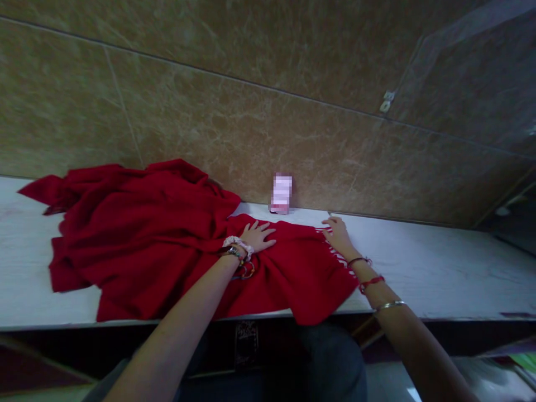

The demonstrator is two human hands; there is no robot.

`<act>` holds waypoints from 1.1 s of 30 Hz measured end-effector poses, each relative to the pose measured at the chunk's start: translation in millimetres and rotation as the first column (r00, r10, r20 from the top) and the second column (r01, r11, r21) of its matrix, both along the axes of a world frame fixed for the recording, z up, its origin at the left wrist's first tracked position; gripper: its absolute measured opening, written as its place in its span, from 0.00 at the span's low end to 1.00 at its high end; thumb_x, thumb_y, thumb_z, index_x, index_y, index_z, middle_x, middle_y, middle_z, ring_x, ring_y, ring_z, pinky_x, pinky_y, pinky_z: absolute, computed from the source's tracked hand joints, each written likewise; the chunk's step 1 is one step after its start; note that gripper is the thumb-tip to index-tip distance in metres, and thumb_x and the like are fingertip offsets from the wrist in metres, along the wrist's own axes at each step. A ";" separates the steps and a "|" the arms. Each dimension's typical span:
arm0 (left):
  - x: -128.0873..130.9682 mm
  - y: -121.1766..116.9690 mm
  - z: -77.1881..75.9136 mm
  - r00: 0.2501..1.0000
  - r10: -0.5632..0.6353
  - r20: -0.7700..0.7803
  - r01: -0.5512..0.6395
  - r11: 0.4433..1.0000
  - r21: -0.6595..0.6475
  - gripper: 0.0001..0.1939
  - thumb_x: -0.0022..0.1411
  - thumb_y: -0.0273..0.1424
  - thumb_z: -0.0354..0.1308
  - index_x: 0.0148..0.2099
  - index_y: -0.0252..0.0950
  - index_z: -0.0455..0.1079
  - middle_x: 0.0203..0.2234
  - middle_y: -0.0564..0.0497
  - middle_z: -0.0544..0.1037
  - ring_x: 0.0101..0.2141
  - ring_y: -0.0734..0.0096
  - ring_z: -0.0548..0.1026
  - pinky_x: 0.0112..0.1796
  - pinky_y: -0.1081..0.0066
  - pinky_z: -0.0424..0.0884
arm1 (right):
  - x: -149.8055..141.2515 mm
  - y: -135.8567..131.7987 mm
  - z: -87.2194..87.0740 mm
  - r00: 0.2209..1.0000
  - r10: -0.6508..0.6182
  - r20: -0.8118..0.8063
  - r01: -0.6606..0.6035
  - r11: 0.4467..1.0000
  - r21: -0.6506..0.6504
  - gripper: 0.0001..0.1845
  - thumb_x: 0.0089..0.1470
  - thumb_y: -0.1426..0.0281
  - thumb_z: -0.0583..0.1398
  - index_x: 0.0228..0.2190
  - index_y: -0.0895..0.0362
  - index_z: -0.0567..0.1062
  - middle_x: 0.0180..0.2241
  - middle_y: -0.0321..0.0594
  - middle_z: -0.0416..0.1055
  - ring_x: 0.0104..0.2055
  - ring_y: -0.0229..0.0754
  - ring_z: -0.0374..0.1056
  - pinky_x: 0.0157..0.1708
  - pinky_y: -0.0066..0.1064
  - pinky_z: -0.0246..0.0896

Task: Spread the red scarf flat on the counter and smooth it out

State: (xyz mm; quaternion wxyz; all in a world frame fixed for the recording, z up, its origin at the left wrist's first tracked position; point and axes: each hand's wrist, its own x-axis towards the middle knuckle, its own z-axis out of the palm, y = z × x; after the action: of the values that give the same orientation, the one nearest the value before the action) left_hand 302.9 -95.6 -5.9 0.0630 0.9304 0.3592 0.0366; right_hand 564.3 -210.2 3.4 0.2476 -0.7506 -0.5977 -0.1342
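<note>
A red shawl [310, 262] with a pale fringe along its right end lies spread across the white table. My left hand [257, 237] rests flat on the cloth, fingers spread, with a scrunchie and beaded bracelets at the wrist. At the upper corner of the fringe [335, 254] is my right hand [337, 234], its fingers loosely bent and apart over the threads. No thread shows clearly gripped there. To the left, the rest of the shawl is heaped in loose folds [138, 229], and its front edge reaches the table's front edge.
A phone-shaped object [281, 194], blurred out, stands against the brown marbled wall [251, 128] behind the table [439, 268]. Small white fittings [386, 102] sit on the wall to the right. My knees are below the table's front edge.
</note>
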 end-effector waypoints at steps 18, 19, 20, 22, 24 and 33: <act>10.0 -51.0 26.8 0.995 0.057 -0.087 -0.045 0.989 0.141 0.19 0.61 0.31 0.41 0.53 0.43 0.64 0.57 0.47 0.57 0.57 0.52 0.53 0.51 0.53 0.54 | 4.3 -31.8 -11.7 0.998 -0.036 -0.053 0.044 0.988 0.149 0.17 0.44 0.82 0.49 0.32 0.58 0.73 0.36 0.45 0.69 0.43 0.44 0.62 0.45 0.37 0.56; 13.3 -58.1 27.0 0.994 0.037 -0.100 -0.029 0.996 0.084 0.20 0.61 0.35 0.43 0.55 0.44 0.62 0.58 0.47 0.56 0.57 0.51 0.52 0.50 0.52 0.55 | 3.2 -31.7 -12.6 0.997 0.041 -0.065 -0.031 0.987 0.156 0.17 0.44 0.82 0.49 0.31 0.57 0.73 0.34 0.44 0.69 0.42 0.43 0.62 0.45 0.37 0.56; 15.9 -64.7 26.1 0.994 0.009 -0.109 -0.006 1.000 0.028 0.22 0.61 0.40 0.44 0.57 0.44 0.59 0.59 0.46 0.54 0.57 0.49 0.51 0.50 0.51 0.56 | 1.4 -31.5 -14.0 0.991 0.114 -0.074 -0.105 0.988 0.115 0.16 0.44 0.82 0.49 0.31 0.56 0.72 0.34 0.43 0.69 0.41 0.43 0.63 0.45 0.36 0.56; 18.4 -74.8 22.6 0.992 -0.040 -0.118 0.033 0.998 -0.060 0.29 0.59 0.48 0.43 0.60 0.45 0.53 0.60 0.46 0.51 0.58 0.46 0.48 0.50 0.48 0.54 | -2.6 -31.3 -17.4 0.976 0.198 -0.095 -0.201 0.979 -0.024 0.15 0.45 0.80 0.51 0.32 0.56 0.72 0.36 0.41 0.69 0.42 0.41 0.63 0.45 0.35 0.56; 16.7 -78.8 19.3 0.988 -0.070 -0.139 0.052 0.990 -0.128 0.33 0.57 0.52 0.42 0.61 0.46 0.49 0.61 0.47 0.46 0.59 0.44 0.44 0.51 0.45 0.49 | -4.7 -32.3 -20.3 0.985 0.146 -0.098 -0.158 0.977 -0.141 0.13 0.47 0.78 0.52 0.34 0.56 0.72 0.40 0.43 0.68 0.45 0.42 0.62 0.46 0.35 0.56; 0.6 -61.8 21.9 0.982 -0.076 -0.171 0.044 0.982 -0.182 0.43 0.50 0.56 0.47 0.63 0.44 0.43 0.62 0.45 0.35 0.59 0.45 0.36 0.53 0.48 0.45 | -0.4 -33.5 -14.4 0.994 -0.092 -0.059 0.093 0.996 0.014 0.17 0.49 0.78 0.50 0.40 0.60 0.71 0.45 0.52 0.64 0.48 0.49 0.59 0.46 0.41 0.56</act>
State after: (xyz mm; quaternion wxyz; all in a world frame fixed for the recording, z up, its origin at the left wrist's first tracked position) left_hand 303.5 -157.4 16.1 0.1145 0.9311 0.3368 -0.0805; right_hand 563.9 -243.7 -11.0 0.2648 -0.7789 -0.5537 -0.1288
